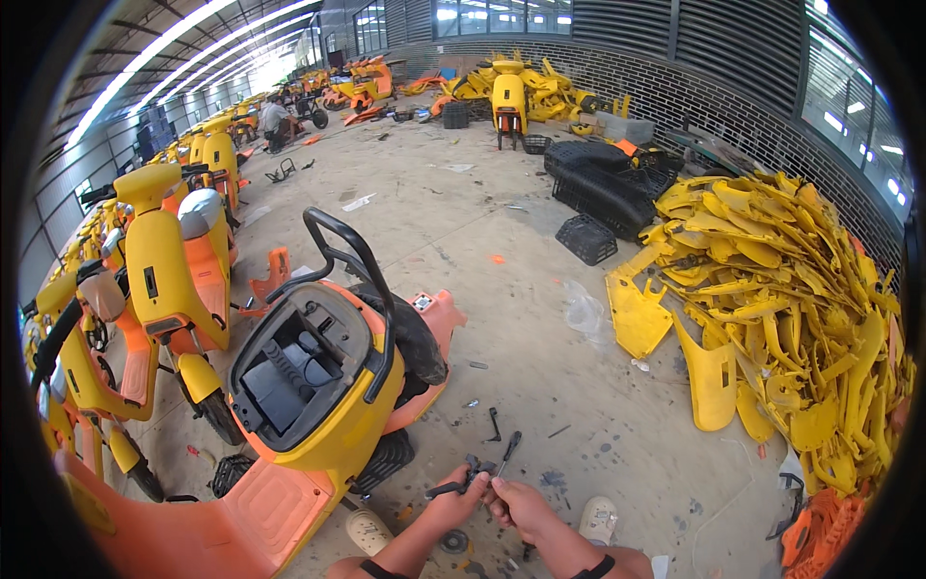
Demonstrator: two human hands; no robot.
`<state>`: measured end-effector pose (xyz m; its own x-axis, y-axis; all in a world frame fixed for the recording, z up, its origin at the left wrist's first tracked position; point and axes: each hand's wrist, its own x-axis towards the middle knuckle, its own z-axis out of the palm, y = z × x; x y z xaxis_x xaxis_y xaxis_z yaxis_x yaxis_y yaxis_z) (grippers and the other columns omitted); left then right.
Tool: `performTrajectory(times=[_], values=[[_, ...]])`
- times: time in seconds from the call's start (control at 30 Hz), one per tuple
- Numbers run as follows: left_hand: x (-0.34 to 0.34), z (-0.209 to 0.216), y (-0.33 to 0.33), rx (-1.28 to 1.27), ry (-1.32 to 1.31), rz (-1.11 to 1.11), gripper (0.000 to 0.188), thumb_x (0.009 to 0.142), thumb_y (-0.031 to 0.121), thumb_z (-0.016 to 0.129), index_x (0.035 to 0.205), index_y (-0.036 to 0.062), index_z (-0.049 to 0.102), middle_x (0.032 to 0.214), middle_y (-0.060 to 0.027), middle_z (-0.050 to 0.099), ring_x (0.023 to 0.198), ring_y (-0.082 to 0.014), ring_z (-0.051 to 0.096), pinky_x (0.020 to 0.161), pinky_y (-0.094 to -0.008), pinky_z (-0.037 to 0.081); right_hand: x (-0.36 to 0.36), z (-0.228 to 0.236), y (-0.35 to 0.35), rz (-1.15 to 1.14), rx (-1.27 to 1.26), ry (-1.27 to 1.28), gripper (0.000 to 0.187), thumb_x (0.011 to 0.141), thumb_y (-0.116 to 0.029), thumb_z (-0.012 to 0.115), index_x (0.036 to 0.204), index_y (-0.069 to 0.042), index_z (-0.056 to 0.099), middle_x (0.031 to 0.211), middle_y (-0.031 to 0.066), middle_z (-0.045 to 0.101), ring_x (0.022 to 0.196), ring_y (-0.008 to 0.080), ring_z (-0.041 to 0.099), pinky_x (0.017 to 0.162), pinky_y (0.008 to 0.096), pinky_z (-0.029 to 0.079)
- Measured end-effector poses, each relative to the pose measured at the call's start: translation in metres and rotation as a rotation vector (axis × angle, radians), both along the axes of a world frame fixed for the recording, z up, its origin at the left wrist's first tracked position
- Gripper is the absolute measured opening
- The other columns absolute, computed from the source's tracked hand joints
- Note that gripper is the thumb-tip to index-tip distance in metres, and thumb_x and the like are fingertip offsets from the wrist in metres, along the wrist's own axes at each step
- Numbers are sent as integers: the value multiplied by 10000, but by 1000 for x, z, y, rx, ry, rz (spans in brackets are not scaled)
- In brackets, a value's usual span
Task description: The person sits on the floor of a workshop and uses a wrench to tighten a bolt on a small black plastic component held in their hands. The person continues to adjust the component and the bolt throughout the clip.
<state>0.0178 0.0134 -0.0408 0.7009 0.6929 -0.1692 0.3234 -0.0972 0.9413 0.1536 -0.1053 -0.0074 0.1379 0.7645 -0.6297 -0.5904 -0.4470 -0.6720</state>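
Low in front of me, my left hand is closed around a small black part with a lever-like arm sticking out to the left. Right beside it, my right hand pinches the thin metal shaft of a screwdriver-like tool, its dark handle pointing away from me. The fingertips of both hands nearly meet, and what lies between them is partly hidden. To the left stands a yellow and orange scooter with its seat off, showing an open black storage bin and a black grab rail.
A tall heap of yellow body panels lies at right, with orange pieces below. Black plastic baskets sit beyond. Rows of scooters line the left. A bent black piece lies on the floor. Another person crouches far off.
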Motion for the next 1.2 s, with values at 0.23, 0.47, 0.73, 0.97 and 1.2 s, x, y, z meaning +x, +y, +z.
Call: performTrajectory(times=[0.23, 0.47, 0.73, 0.97, 1.2], values=[[9, 3, 14, -174, 39, -88, 407, 1086, 331, 569, 1202, -50, 656, 987, -91, 736, 884, -145, 695, 793, -301, 566, -9, 24, 9, 101, 80, -1354, 220, 989, -248, 615, 912, -52, 680, 755, 115, 680, 744, 343, 672, 658, 470, 510], [17, 22, 21, -586, 42, -52, 439, 1080, 386, 562, 1125, -40, 659, 943, -68, 723, 852, -147, 698, 794, -304, 569, -8, 23, 13, 92, 179, -1576, 96, 927, -183, 669, 929, -94, 704, 827, 159, 704, 767, 405, 668, 675, 510, 526], [32, 10, 17, -528, -47, -13, 444, 1076, 417, 560, 1139, -7, 673, 918, -43, 712, 811, -126, 667, 754, -283, 555, -8, 51, 15, 105, -26, -1439, 199, 949, -266, 660, 973, -75, 713, 822, 196, 708, 797, 426, 692, 692, 526, 531], [39, -4, 5, -503, 8, 159, 492, 1022, 475, 615, 970, -8, 693, 817, -106, 720, 697, -196, 697, 627, -366, 557, -1, 25, 11, 91, -127, -1521, 237, 980, -314, 639, 968, -84, 692, 841, 201, 708, 804, 450, 679, 690, 543, 515], [43, 3, -22, -245, 55, 40, 507, 999, 499, 575, 972, 10, 706, 810, -165, 725, 748, -330, 719, 682, -464, 544, -7, 31, -2, -2, -61, -1395, 238, 1008, -233, 667, 1025, 0, 713, 749, 93, 706, 679, 178, 667, 659, 348, 525]])
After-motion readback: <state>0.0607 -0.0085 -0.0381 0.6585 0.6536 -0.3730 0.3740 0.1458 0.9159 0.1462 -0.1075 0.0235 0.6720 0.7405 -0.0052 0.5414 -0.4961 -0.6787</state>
